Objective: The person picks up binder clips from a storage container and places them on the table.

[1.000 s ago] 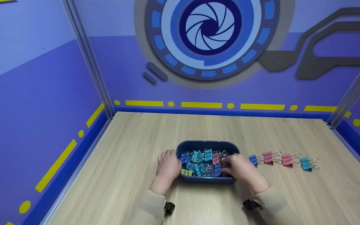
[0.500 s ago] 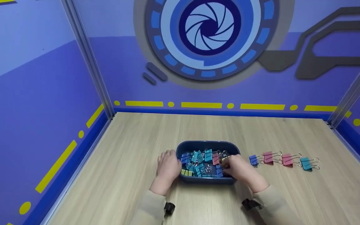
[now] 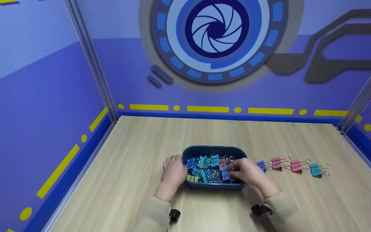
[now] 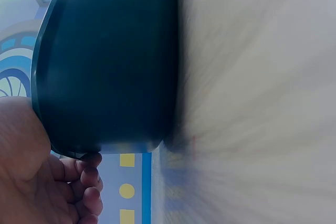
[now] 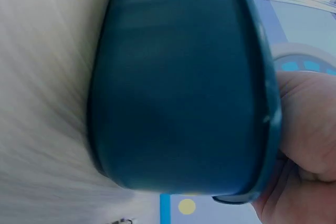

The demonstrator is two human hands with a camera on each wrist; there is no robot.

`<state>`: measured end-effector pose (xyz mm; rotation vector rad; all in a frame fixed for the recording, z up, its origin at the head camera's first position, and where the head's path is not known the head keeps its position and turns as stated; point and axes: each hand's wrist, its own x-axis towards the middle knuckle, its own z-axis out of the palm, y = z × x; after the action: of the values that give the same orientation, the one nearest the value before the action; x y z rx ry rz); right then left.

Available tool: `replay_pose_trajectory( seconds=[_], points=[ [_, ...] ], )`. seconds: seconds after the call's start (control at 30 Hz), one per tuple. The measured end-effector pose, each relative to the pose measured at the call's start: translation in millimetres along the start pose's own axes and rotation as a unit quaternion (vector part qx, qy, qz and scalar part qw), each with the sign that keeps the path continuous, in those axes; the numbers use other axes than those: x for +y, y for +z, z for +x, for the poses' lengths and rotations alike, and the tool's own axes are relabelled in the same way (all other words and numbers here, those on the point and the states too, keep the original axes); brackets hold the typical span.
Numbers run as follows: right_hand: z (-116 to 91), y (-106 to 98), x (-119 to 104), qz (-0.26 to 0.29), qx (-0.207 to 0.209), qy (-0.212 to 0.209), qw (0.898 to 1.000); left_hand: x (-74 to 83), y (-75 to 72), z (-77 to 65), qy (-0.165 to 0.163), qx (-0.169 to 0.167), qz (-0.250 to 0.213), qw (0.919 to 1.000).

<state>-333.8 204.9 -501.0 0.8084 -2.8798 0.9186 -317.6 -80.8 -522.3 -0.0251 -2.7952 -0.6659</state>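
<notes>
Shifted: blue metal binder clip (image 3: pixel 225 174), seemingly pinched in my right hand (image 3: pixel 250 173); left hand (image 3: pixel 174 171) grips dark-blue oblong plastic box (image 3: pixel 214 186).

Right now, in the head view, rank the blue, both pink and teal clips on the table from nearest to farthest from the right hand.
1. Blue clip, beside the right hand.
2. Left pink clip, right of the blue one.
3. Right pink clip, farther right.
4. Teal clip, farthest right.
</notes>
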Motion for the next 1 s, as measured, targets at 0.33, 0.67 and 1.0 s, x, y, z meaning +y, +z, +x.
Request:
replay_pose_trajectory(
  seconds=[0.33, 0.67, 1.0],
  points=[
    [-6, -25, 0, 0.051, 0.015, 0.023, 0.998, -1.6, 1.6, 1.8, -0.006, -0.001, 0.005, 1.0],
    [-21, -61, 11, 0.11, 0.024, 0.073, 0.991, -2.5, 2.3, 1.6, -0.001, 0.006, 0.002, 1.0],
    [-44, -98, 30, 0.133, 0.01, 0.156, 0.979, -0.9, 2.1, 1.0, 0.002, 0.01, 0.007, 0.9999]
  ],
)
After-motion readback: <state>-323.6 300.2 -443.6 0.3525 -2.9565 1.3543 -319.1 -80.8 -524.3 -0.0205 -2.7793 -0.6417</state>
